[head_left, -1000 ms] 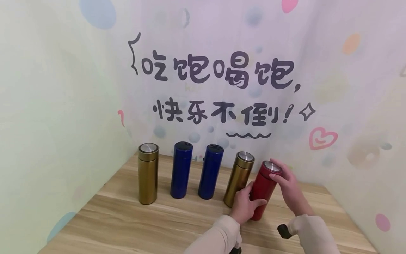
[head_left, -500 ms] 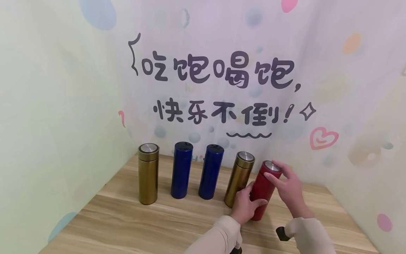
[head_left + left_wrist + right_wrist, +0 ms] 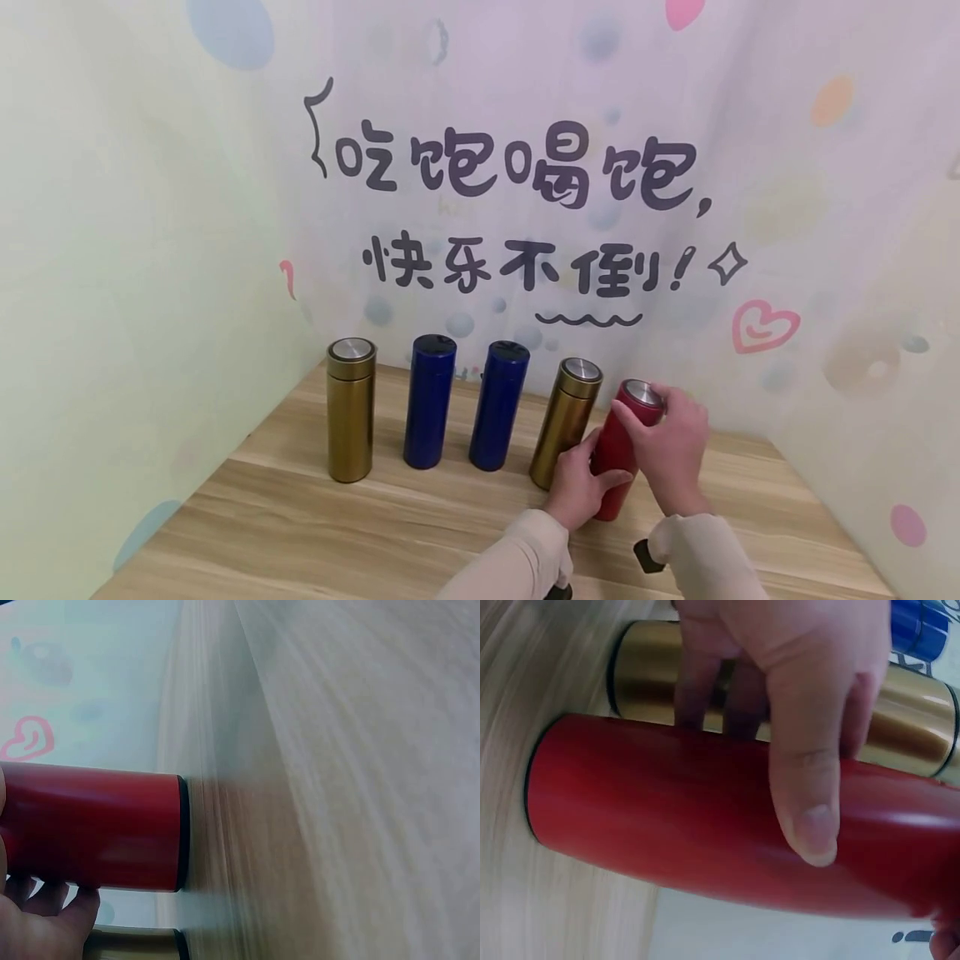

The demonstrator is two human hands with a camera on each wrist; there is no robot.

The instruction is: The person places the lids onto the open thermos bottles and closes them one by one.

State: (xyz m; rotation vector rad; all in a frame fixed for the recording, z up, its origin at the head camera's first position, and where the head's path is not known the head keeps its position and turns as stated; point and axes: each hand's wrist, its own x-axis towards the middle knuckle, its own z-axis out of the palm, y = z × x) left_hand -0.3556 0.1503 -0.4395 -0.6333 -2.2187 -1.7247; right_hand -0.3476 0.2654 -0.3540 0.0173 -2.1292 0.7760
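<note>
A red vacuum flask (image 3: 618,447) with a silver-topped lid (image 3: 642,392) stands on the table at the right end of a row. My left hand (image 3: 574,492) grips its body low down, thumb across the near side; the right wrist view shows this hand's thumb (image 3: 807,787) lying over the red wall. Around the lid, my right hand (image 3: 675,446) curls its fingers and thumb, the thumb at the lid's left side. In the left wrist view the flask's dark base (image 3: 183,832) sits at the table surface. A gold flask (image 3: 573,417) stands just left of the left hand.
Two blue flasks (image 3: 430,408) (image 3: 498,412) and another gold flask (image 3: 350,429) stand upright further left on the wooden table (image 3: 300,533). Behind them hangs a printed backdrop (image 3: 480,100) with dark lettering, and pale side walls enclose the table.
My right hand has turned about the lid, its thumb sweeping left and its wrist and forearm shifting left. My left hand and the flask's body have stayed in place.
</note>
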